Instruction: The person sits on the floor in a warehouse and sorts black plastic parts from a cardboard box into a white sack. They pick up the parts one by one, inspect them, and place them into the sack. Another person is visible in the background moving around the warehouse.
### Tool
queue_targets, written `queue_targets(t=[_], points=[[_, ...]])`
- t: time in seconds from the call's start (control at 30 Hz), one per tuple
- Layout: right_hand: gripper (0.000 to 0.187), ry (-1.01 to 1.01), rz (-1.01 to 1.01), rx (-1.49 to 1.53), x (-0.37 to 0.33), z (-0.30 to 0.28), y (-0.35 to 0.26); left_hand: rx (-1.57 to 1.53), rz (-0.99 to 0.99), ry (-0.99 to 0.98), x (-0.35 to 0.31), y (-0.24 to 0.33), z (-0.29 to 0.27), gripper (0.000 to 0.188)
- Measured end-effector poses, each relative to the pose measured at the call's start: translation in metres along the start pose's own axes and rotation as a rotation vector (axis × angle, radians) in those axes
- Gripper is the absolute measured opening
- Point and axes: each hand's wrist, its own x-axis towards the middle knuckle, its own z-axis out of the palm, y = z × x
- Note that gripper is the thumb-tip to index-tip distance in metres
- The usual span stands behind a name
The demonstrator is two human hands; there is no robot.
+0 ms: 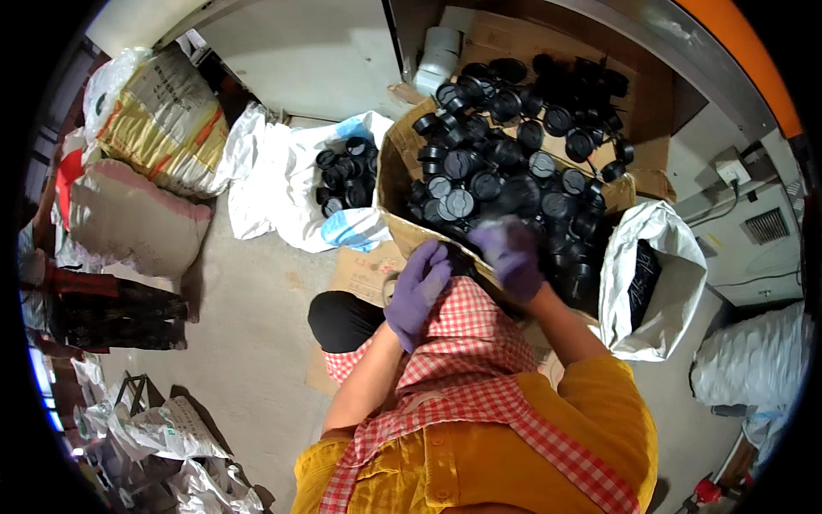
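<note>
Many round black plastic caps [485,185] fill a large cardboard box [408,230] in front of my knees. My left hand [417,295], in a purple glove, is at the box's near edge, just above my checked apron. Its fingers are bent and close together, and whatever they may hold is hidden. My right hand [510,257], also gloved in purple, hangs over the near part of the heap. Motion smears its fingers, so their grip cannot be made out. A blurred dark patch shows over the caps just beyond it.
An open white sack [291,184] with black caps stands left of the box. Another white sack [664,295], holding something black, is at its right. Full sacks [141,218] line the left side, where a person's legs [120,313] show. A machine cabinet [753,214] stands at right.
</note>
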Motion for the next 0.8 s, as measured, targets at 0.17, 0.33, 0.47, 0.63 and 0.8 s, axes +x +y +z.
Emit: queue_targets(t=[0.17, 0.33, 0.47, 0.63, 0.8], points=[[0.019, -0.209, -0.228, 0.399, -0.005, -0.015, -0.072, -0.072, 0.043, -0.076, -0.014, 0.013, 0.013, 0.048], [0.035, 0.05, 0.073, 0.304, -0.021, -0.023, -0.064, -0.07, 0.04, -0.024, -0.037, 0.009, -0.028, 0.044], [0.037, -0.311, -0.303, 0.29, -0.018, -0.026, -0.069, 0.014, -0.082, -0.19, -0.061, 0.006, -0.036, 0.044], [0.029, -0.516, -0.173, 0.445, -0.022, -0.026, -0.074, 0.416, -0.044, -0.151, -0.071, -0.001, -0.043, 0.041], [0.038, -1.323, 0.289, 0.775, -0.027, -0.038, -0.087, 1.746, 0.817, -0.679, -0.087, 0.033, -0.034, 0.038]])
